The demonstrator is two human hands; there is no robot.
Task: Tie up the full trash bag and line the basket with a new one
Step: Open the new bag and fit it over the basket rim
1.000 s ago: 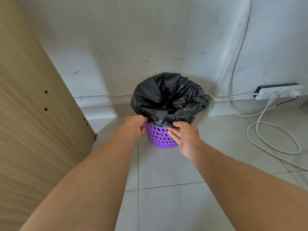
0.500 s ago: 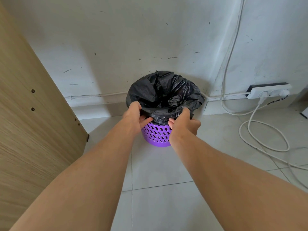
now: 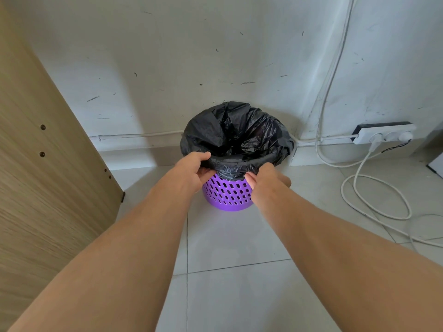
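A small purple perforated basket (image 3: 227, 195) stands on the tiled floor against the white wall. A black trash bag (image 3: 237, 135) lines it, its edge folded down over the rim. My left hand (image 3: 194, 168) grips the folded bag edge at the near left of the rim. My right hand (image 3: 266, 178) pinches the same edge at the near right, thumb on top. What lies inside the bag is hidden in its dark folds.
A wooden cabinet panel (image 3: 48, 176) rises close on the left. A white power strip (image 3: 383, 134) sits at the wall on the right, with white cables (image 3: 374, 195) looped over the floor tiles beside the basket.
Both hands have lifted from below the bag's hem to the rim and closed on the folded edge. More of the purple basket wall shows beneath the bag.
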